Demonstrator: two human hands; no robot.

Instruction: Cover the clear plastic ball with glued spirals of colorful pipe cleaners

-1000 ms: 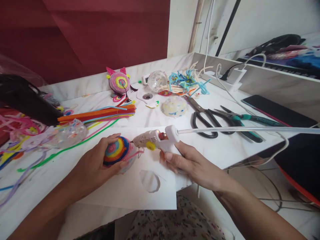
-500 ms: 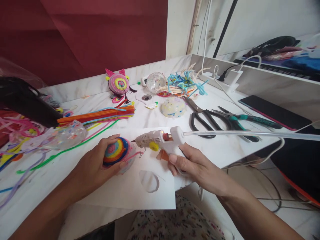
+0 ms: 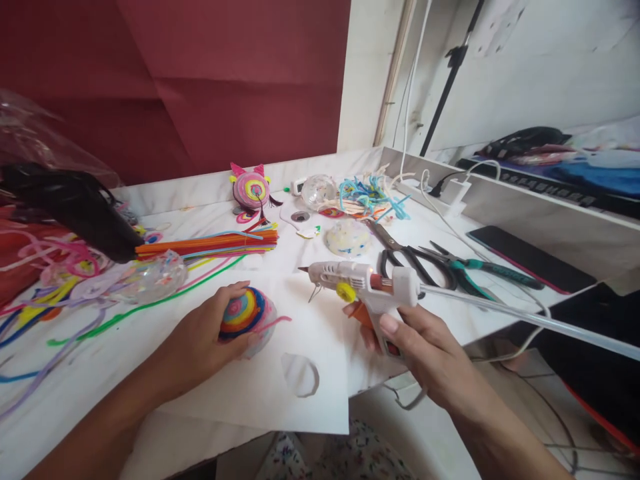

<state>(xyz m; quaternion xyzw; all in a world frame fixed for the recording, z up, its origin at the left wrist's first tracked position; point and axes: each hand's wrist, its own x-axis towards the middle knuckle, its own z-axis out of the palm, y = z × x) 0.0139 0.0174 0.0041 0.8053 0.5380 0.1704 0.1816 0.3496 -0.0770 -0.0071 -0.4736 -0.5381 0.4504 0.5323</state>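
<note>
My left hand point(image 3: 213, 330) is closed round a clear plastic ball point(image 3: 265, 333) covered in coloured rings of pipe cleaner; a loose pink pipe cleaner end point(image 3: 280, 321) sticks out to its right. It rests over a white paper sheet point(image 3: 225, 400) that has a cut-out hole. In my right hand point(image 3: 420, 347) is a white hot glue gun point(image 3: 370, 287), gripped by its handle near the orange trigger. Its nozzle points left and stands apart from the ball, and a long clear glue stick point(image 3: 525, 320) runs out of its back.
Behind lie a bundle of pipe cleaners point(image 3: 210, 243), a finished pink ringed ball with ears point(image 3: 251, 189), a speckled clear dome point(image 3: 348, 238) and tangled blue cords point(image 3: 365, 195). Scissors point(image 3: 395, 247), pliers point(image 3: 485, 267) and a phone point(image 3: 530, 257) lie to the right. A black object point(image 3: 75, 210) stands left.
The glue gun has drawn away to the right from the ball, its nozzle now clear of it. My left hand keeps its hold on the ball. The view has tilted up.
</note>
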